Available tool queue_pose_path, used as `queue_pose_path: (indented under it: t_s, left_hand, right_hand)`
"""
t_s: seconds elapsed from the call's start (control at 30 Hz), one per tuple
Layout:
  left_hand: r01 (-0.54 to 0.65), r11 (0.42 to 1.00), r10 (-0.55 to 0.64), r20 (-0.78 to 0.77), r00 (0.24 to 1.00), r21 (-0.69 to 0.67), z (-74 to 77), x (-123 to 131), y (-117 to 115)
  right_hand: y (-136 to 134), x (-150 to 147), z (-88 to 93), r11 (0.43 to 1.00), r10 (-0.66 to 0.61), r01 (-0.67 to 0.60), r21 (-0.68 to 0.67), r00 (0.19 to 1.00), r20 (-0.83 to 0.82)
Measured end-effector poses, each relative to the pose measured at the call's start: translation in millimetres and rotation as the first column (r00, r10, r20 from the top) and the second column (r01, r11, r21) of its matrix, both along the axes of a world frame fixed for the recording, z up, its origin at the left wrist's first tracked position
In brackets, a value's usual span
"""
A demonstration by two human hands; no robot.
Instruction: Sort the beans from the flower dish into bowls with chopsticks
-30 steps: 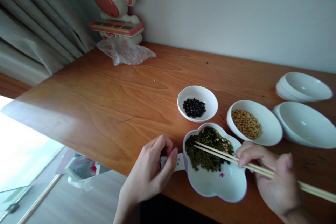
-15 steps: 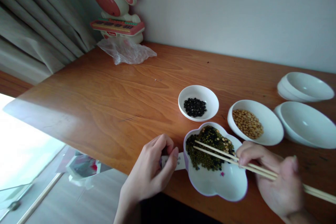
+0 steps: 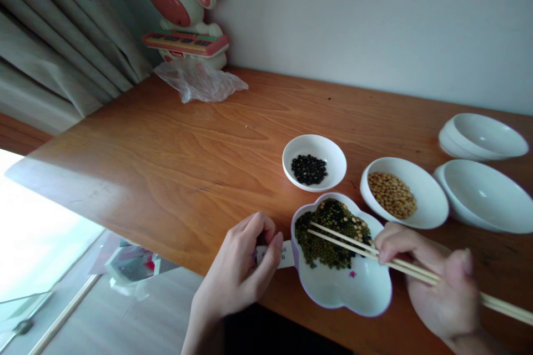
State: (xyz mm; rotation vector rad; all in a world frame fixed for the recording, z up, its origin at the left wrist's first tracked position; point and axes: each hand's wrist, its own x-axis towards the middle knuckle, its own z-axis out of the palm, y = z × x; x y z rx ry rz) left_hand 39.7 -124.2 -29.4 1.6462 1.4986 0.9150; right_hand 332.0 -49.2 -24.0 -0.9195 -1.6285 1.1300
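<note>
A white, scallop-edged dish point(image 3: 353, 291) with a lilac rim holds a mix of green and black beans with some yellow ones. At its left side my left hand point(image 3: 241, 272) is closed round a white tab with print point(image 3: 286, 255), part of which the fingers hide. My right hand point(image 3: 437, 283) grips a pair of wooden chopsticks point(image 3: 410, 269). Their tips lie slightly apart over the green beans, and I cannot tell whether a bean is between them. Behind the dish stand a bowl of black beans point(image 3: 308, 170) and a bowl of yellow beans point(image 3: 392, 195).
Two more white bowls, a front one point(image 3: 487, 194) and a back one point(image 3: 485, 136), stand on the right of the wooden table point(image 3: 187, 150). A crumpled plastic bag point(image 3: 204, 83) lies before a cow-shaped toy keyboard point(image 3: 187, 41) at the back left. A curtain point(image 3: 62, 28) hangs left.
</note>
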Motion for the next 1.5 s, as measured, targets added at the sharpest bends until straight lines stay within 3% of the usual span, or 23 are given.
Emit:
queue_pose_path:
  t_s: [0.47, 0.6, 0.7, 0.8, 0.9, 1.0, 1.13, 1.27, 1.5]
  left_hand:
    - [-0.012, 1.0, 0.012, -0.006, 1.0, -0.006, -1.0, -0.4, -0.2]
    - [-0.007, 1.0, 0.007, -0.006, 1.0, -0.002, -0.6, -0.2, 1.4]
    - [0.0, 1.0, 0.0, 0.0, 1.0, 0.002, 0.2, -0.4, 2.7]
    - [0.0, 1.0, 0.0, -0.002, 1.0, 0.005, 0.3, -0.7, 3.3]
    - [-0.01, 1.0, 0.01, -0.004, 1.0, 0.002, -0.6, -0.2, 3.4]
    - [-0.009, 1.0, 0.009, 0.0, 1.0, 0.006, -1.2, 0.6, 3.2]
    - [-0.004, 1.0, 0.004, 0.008, 1.0, 0.016, -0.6, 1.0, 1.7]
    - [-0.013, 1.0, 0.013, 0.003, 1.0, 0.023, 0.2, 1.1, -0.7]
    - [-0.019, 1.0, 0.019, -0.017, 1.0, 0.018, -1.1, 1.1, 0.1]
  right_hand:
    - [0.6, -0.6, -1.8, 0.999, -0.04, 0.04, 0.012, 0.999, 0.011]
    - [1.3, 2.4, 10.0, 0.999, -0.044, 0.044, 0.012, 0.999, 0.01]
    - [8.8, 8.0, 31.5, 0.999, -0.045, 0.045, -0.007, 0.997, 0.058]
    - [25.1, 12.0, 62.0, 0.996, 0.087, -0.084, -0.023, 0.962, 0.26]
    - [42.7, 4.5, 90.5, 0.953, 0.273, -0.303, -0.02, 0.827, 0.492]
    - [52.1, -17.8, 105.8, 0.914, 0.334, -0.405, 0.018, 0.779, 0.53]
    - [50.6, -47.8, 105.8, 0.858, 0.449, -0.513, -0.027, 0.722, 0.527]
    - [46.8, -52.0, 99.8, 0.82, 0.472, -0.572, -0.022, 0.655, 0.59]
    - [53.2, -34.4, 98.2, 0.858, 0.418, -0.513, 0.029, 0.73, 0.541]
